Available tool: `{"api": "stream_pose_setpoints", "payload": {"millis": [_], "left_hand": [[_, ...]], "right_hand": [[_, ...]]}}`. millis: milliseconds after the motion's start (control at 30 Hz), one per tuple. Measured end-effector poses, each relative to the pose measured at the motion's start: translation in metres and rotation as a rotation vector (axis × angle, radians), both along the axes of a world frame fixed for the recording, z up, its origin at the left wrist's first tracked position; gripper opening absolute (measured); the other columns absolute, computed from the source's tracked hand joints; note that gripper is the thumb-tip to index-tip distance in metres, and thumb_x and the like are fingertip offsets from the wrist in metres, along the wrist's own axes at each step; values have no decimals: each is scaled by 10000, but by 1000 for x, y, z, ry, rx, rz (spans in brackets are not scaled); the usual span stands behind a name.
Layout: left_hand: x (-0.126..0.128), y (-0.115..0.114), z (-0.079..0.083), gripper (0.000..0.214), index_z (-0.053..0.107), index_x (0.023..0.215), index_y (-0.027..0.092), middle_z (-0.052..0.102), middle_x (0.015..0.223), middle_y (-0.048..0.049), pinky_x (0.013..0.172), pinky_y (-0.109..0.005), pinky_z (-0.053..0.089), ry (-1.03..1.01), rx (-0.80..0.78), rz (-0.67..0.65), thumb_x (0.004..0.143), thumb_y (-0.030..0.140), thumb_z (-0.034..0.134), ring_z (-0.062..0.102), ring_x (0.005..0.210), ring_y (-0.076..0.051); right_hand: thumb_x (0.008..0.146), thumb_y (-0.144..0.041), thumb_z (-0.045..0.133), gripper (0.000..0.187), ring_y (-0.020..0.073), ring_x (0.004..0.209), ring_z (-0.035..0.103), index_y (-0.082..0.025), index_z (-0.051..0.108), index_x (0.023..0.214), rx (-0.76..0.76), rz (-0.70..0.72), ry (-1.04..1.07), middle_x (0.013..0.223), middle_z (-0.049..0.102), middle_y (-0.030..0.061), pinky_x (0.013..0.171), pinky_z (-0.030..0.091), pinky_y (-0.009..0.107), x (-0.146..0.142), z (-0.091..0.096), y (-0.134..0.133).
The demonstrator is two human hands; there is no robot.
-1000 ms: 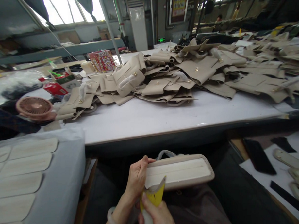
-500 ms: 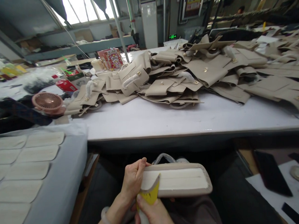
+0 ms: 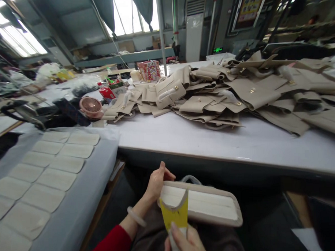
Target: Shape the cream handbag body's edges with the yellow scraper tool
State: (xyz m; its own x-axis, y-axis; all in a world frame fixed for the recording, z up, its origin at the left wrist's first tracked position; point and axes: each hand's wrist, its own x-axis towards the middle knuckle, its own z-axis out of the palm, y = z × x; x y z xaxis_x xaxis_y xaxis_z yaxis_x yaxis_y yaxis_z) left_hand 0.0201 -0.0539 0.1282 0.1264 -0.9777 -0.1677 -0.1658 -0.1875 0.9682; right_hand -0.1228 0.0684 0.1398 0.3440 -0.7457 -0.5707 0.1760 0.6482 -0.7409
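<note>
My left hand (image 3: 156,182) is closed around the left end of a beige oblong bag base (image 3: 211,208) with a white inner face, held over my lap below the table edge. My right hand (image 3: 184,242) grips the handle of a yellow scraper (image 3: 176,209), whose curved blade rests against the left part of the white face. A pale bangle sits on my left wrist above a red sleeve.
A white worktable (image 3: 201,139) carries a long heap of beige bag pieces (image 3: 238,93), a pink fan (image 3: 90,106) and a red printed box (image 3: 149,70). On the left a grey surface (image 3: 83,172) holds several rounded beige panels (image 3: 50,170).
The view has swung left and up. The bag base now tilts down to the right. More of the yellow scraper blade shows against the white face.
</note>
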Motion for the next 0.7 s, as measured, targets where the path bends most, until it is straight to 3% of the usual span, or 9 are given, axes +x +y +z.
{"api": "stream_pose_setpoints", "payload": {"millis": [100,200,233,300,367,433,533,633,700], "left_hand": [[15,16,-12,799,613,1205,153,650,1357,-154,1093,-411,480,241,-4,78,970,720,101,617,1262,-258],[27,45,-24,708,476,1441,213,445,1577,-90,1283,-425,225,242,-69,77,949,717,400,363,1489,-242],[30,54,-28,716,439,1484,265,376,1622,-54,1301,-454,159,140,-93,-1,910,680,547,286,1525,-259],[33,66,-35,812,386,1527,355,334,1644,-9,1301,-521,102,-3,-66,-130,831,626,704,255,1534,-307],[31,69,-41,767,438,1496,361,418,1599,-21,1290,-544,136,81,-15,-113,824,596,724,346,1489,-330],[25,66,-45,735,520,1437,340,502,1536,-40,1281,-562,153,211,28,-52,790,604,748,415,1439,-361],[10,62,-42,757,604,1340,342,554,1485,-41,1278,-586,127,363,77,50,679,639,821,419,1423,-404],[-3,65,-25,757,623,1298,382,507,1532,4,1273,-599,127,516,161,143,640,716,790,368,1450,-426],[-8,69,-13,642,617,1296,414,464,1566,51,1272,-597,101,575,228,189,720,676,729,331,1476,-406]], "right_hand": [[718,-924,505,743,104,351,426,-191,601,792,-93,38,154,413,503,-43,391,326,232,-70,28,-42],[843,-787,483,635,122,450,455,-190,594,1029,-270,-87,506,534,518,-58,453,363,246,-150,46,-115],[890,-729,423,605,145,469,454,-180,587,1084,-366,-101,675,528,472,-64,459,366,265,-175,49,-141],[940,-566,366,551,224,588,556,-151,566,1241,-519,-123,1048,606,549,-1,554,458,340,-219,51,-189],[900,-375,449,485,319,981,631,-65,595,1243,-570,-179,1245,964,689,194,873,498,447,-250,47,-226],[888,-298,463,467,386,1281,490,-41,603,1252,-637,-199,1388,1322,597,304,1095,358,532,-266,39,-251],[894,-274,488,441,399,1439,309,-86,615,1273,-750,-191,1474,1513,499,256,1200,139,610,-266,26,-269],[928,-295,461,447,371,1523,185,-111,609,1308,-835,-242,1443,1587,443,207,1222,27,626,-254,24,-257],[952,-337,436,460,338,1515,251,-112,617,1310,-866,-305,1364,1580,460,193,1244,94,569,-243,26,-231]]}}
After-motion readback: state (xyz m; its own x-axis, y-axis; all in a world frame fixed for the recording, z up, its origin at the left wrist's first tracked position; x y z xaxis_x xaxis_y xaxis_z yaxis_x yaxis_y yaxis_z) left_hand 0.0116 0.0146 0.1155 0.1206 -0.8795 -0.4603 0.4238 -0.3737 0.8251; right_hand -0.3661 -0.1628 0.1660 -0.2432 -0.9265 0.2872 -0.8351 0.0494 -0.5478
